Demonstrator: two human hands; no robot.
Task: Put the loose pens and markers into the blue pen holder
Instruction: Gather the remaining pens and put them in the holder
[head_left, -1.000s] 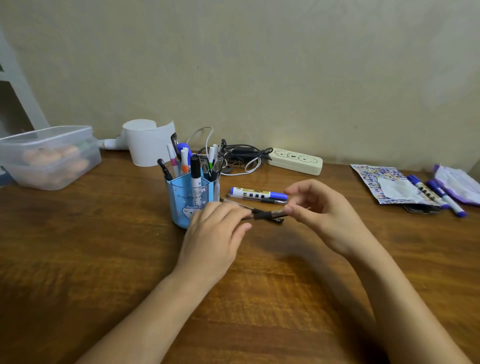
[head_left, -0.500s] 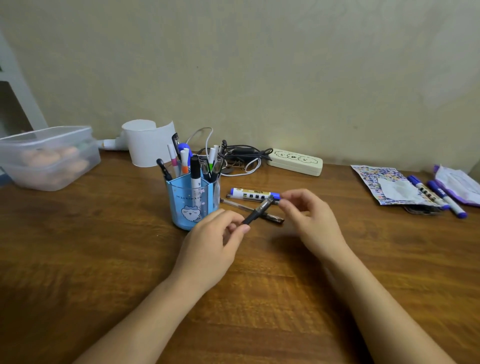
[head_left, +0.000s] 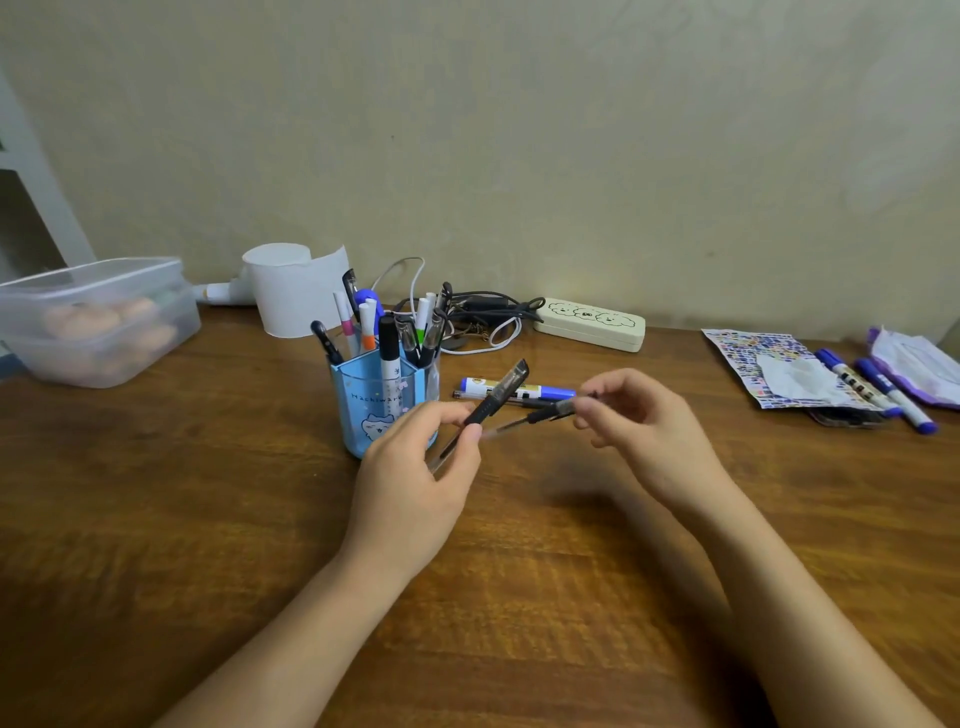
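The blue pen holder (head_left: 371, 410) stands left of centre on the wooden table, with several pens and markers upright in it. My left hand (head_left: 415, 478) is just in front of it, pinching a black pen (head_left: 493, 397) that tilts up to the right. My right hand (head_left: 644, 426) grips a second black pen (head_left: 540, 415) by its right end, lifted off the table and pointing left toward my left hand. Behind them a blue-capped white marker (head_left: 519, 387) lies flat with a thin dark pen beside it. Two blue markers (head_left: 883, 389) lie at the far right.
A clear plastic box (head_left: 93, 322) sits at the far left. Behind the holder are a white paper roll (head_left: 296, 291), tangled cables (head_left: 478, 317) and a cream case (head_left: 589, 322). A patterned packet (head_left: 769, 364) and purple-edged wrapper (head_left: 919, 364) lie far right.
My left hand has taken the black pen alone and raised its tip up to the right. My right hand let go of it and picked up a second black pen from the table.
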